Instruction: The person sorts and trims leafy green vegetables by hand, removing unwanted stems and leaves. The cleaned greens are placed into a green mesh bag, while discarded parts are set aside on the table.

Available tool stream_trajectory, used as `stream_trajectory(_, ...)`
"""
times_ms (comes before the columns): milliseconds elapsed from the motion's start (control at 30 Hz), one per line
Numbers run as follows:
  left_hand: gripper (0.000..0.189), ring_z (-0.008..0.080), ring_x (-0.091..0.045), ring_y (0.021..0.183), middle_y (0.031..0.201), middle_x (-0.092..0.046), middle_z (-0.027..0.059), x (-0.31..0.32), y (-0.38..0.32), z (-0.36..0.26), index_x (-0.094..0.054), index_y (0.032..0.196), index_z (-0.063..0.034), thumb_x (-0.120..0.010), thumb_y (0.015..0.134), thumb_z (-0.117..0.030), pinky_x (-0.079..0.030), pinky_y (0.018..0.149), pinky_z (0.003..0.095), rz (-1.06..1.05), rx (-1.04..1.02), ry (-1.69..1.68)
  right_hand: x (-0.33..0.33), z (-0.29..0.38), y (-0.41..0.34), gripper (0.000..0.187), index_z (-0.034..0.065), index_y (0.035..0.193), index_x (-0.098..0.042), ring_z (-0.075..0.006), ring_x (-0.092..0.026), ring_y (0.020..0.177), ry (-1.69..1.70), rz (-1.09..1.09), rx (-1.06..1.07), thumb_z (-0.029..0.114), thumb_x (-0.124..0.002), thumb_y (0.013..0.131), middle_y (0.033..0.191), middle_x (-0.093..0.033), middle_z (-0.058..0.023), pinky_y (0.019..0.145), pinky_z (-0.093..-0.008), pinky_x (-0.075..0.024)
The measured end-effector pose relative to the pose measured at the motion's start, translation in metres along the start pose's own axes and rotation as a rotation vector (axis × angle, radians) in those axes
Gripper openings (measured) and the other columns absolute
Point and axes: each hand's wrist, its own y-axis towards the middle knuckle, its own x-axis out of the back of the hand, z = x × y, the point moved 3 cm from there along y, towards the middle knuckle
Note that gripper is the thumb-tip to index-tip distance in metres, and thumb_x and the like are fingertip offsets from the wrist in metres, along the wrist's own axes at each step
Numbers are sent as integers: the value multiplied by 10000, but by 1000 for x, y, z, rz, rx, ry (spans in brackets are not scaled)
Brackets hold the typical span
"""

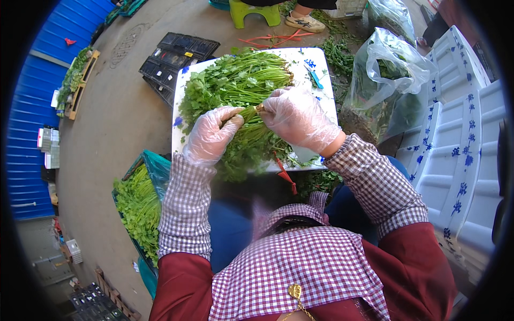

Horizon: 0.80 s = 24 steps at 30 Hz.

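Both hands wear clear plastic gloves over a white board. My left hand [215, 134] pinches a small bunch of leafy green herb, likely cilantro [249, 115], whose leaves hang down below. My right hand [299, 118] has its fingers closed at the bunch's brownish root end, just right of my left fingertips. Behind the hands, a large pile of the same herb [241, 78] lies on the white board [330, 94], roots to the right. A blue-handled knife or cutter [314, 77] lies near the board's upper right. A red tie [286, 174] hangs over the front edge.
At the lower left stands a lined crate of herbs [138, 204]. Black crates [176, 60] lie behind the board's left side. On the right are a clear plastic bag of greens [385, 88] and white foam boxes [445, 144]. Another person's shoe [305, 23] shows beside a green stool [255, 14].
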Motion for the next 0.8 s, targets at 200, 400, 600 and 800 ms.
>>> stream_trajectory(200, 313, 95, -651, 966, 1073, -758, 41, 9, -3, 14, -681, 1309, 41, -603, 1084, -163, -520, 904, 282, -44, 83, -187, 38, -24, 5, 164, 18, 780, -747, -336, -697, 676, 177, -50, -241, 136, -650, 838, 724, -692, -184, 701, -453, -586)
stream_trajectory(400, 338, 47, -606, 867, 1019, -753, 14, 15, -6, 16, -672, 1324, 53, -642, 1065, -163, -487, 788, 228, -56, 69, -232, 45, -31, -21, 441, 24, 915, -756, -354, -736, 789, -139, 775, -282, 453, -745, 814, 824, -734, -205, 755, -457, -598)
stream_trajectory(600, 338, 93, -655, 972, 1103, -752, 60, 5, -2, 10, -652, 1336, 59, -601, 1083, -159, -525, 921, 280, 13, 81, -194, -1, -12, -19, 312, 19, 1127, -724, -316, -740, 811, 516, 71, -150, 150, -779, 849, 857, -739, -178, 751, -414, -589)
stream_trajectory(800, 326, 177, -680, 940, 1022, -700, 77, 24, -7, -2, -652, 1234, 23, -539, 1106, -255, -515, 961, 348, -186, -16, -350, -7, 1, -20, 116, 38, 930, -748, -262, -708, 763, 624, 338, -297, 144, -761, 884, 832, -716, -141, 708, -387, -563)
